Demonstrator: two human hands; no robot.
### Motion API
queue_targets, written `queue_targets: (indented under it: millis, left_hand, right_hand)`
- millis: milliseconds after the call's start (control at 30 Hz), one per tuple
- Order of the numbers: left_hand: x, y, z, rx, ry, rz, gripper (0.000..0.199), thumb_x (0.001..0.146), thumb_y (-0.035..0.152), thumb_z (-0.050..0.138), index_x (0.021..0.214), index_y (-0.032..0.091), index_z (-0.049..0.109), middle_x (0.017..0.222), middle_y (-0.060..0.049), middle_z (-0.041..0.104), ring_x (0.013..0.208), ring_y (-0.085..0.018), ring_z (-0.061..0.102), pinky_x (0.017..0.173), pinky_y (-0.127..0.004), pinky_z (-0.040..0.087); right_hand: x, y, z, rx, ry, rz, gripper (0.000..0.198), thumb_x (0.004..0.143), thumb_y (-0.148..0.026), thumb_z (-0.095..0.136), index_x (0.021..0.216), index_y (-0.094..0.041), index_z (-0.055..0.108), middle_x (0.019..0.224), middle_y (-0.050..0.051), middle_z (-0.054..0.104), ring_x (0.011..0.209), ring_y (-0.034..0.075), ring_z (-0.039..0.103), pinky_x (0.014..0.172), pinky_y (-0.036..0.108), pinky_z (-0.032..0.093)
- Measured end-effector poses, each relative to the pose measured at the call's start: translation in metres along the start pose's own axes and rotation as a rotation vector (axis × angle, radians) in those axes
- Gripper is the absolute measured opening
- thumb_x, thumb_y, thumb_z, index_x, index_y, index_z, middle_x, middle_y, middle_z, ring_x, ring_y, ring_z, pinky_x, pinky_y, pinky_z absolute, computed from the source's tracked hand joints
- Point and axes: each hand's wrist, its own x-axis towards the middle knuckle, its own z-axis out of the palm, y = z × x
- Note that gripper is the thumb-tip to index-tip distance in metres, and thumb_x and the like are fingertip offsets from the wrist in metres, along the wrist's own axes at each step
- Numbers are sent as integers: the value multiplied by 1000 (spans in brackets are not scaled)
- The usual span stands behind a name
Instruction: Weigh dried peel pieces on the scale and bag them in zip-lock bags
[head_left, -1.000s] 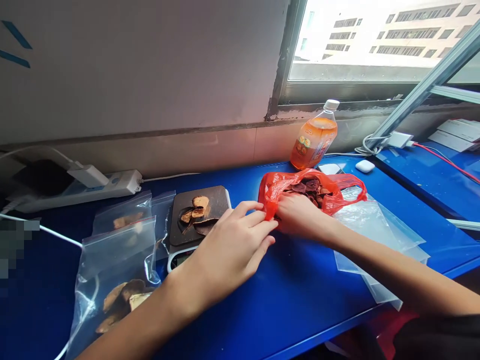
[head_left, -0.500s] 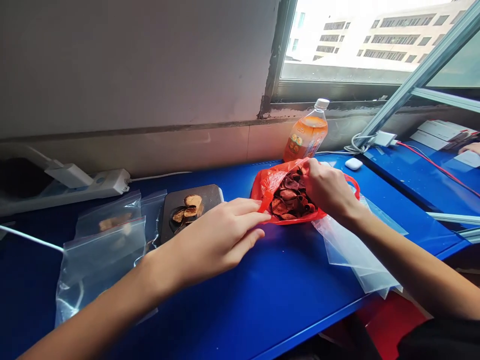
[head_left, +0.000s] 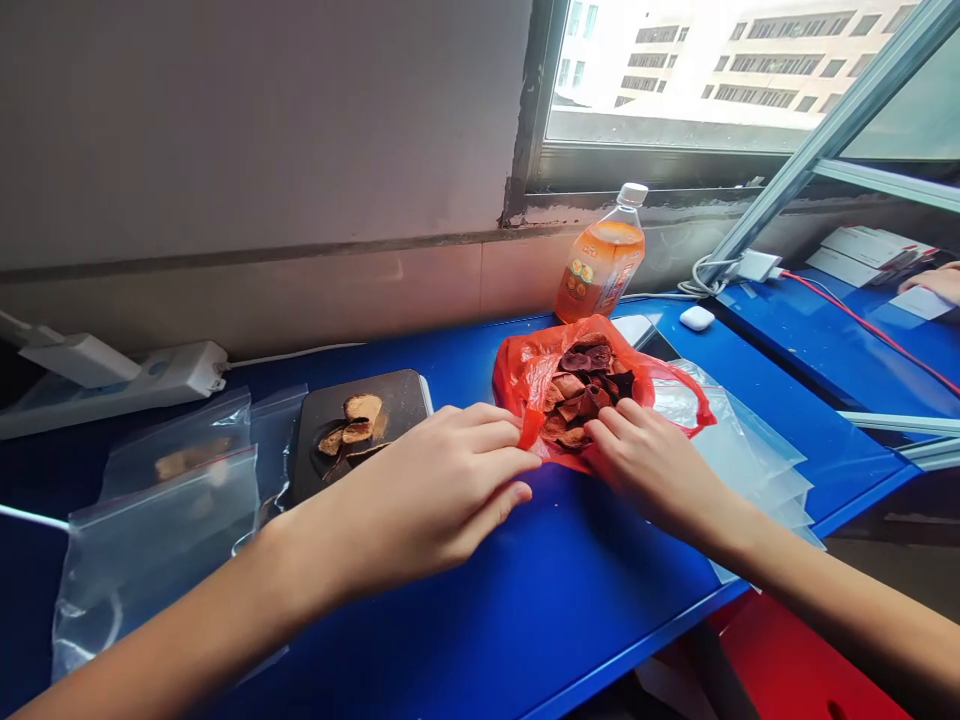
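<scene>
A red plastic bag (head_left: 517, 365) stands with its mouth open, filled with dark reddish-brown dried slices (head_left: 577, 390). My left hand (head_left: 469, 475) pinches the bag's left rim near a handle loop. At the near right rim, the curled fingers of my right hand (head_left: 649, 455) grip the bag beside the slices; its fingertips are partly hidden. Left of the bag lies a flat, dark-topped plate like a small scale (head_left: 319, 440), bearing a few light brown dried slices (head_left: 358, 425). My left forearm covers part of it.
Clear zip bags (head_left: 157, 560) lie at left, more clear bags (head_left: 757, 470) at right. An orange drink bottle (head_left: 604, 255) stands behind. A white earbud case (head_left: 697, 318), power strip (head_left: 172, 375) and metal frame (head_left: 795, 165) surround the blue table (head_left: 585, 600). Another person's hand (head_left: 937, 282) shows far right.
My right hand has moved from the bag's upper right rim toward me, to its near rim. The right handle loop now hangs free. My left hand keeps its hold; the view has shifted slightly.
</scene>
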Motion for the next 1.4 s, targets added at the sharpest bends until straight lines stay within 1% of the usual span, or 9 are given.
queue_targets:
  millis: [200,300,400,633,933,1100,1167,1267,1400]
  left_hand:
    - [2,3,0,-11,-1,10,25,96,20,45,99,19,69,94,-5,67,92,-19,60,84,-34,46]
    - [2,4,0,-16,2,8,24,96,21,46,97,19,70,93,-5,67,91,-19,61,84,-32,46]
    - [2,4,0,-22,18,29,24,96,21,46,94,19,70,94,-5,68,93,-19,61,86,-32,46]
    - [5,5,3,-40,35,57,26,97,21,44,96,17,70,96,-6,69,95,-19,61,87,-34,47]
    - [6,4,3,-54,27,55,24,95,19,47,95,17,70,93,-6,69,94,-19,61,88,-33,48]
    - [1,2,0,-50,30,35,24,96,20,46,101,18,69,97,-6,69,95,-19,60,88,-33,46]
    - [0,1,0,-48,37,38,25,97,21,44,102,17,69,97,-6,69,95,-19,60,88,-33,45]
    - [0,-1,0,-44,37,48,26,97,22,43,102,18,69,97,-6,69,95,-19,60,87,-33,44]
    - [1,0,0,-30,34,67,25,97,22,44,102,17,69,99,-6,69,96,-19,60,87,-33,45]
  right_hand:
    - [-8,6,-2,-26,-22,62,15,90,-18,53,87,-18,68,85,8,66,87,25,52,74,35,31]
    - [-10,6,-2,-33,-63,105,18,90,-21,53,100,-18,68,86,8,67,88,27,53,75,36,31]
    - [-8,8,1,-33,-85,133,20,90,-19,50,100,-16,67,84,9,67,85,27,54,72,36,31]
    - [8,11,14,60,-21,65,25,92,-14,45,103,-18,67,79,6,68,78,21,52,68,33,28]
    - [35,6,3,161,-63,-7,18,87,-14,51,88,-17,68,77,6,68,78,19,54,68,31,30]
    - [26,2,5,235,-20,-106,19,88,-15,50,85,-19,68,78,5,67,77,18,52,70,29,33]
    - [15,6,8,227,59,-65,22,89,-13,47,82,-17,67,74,5,65,72,17,51,66,29,33]
    - [-3,19,11,154,205,119,24,89,-13,44,86,-14,68,73,7,65,73,18,52,66,29,34]
    - [-10,33,7,27,134,209,24,90,-18,45,85,-15,68,79,9,65,78,21,54,69,32,33]
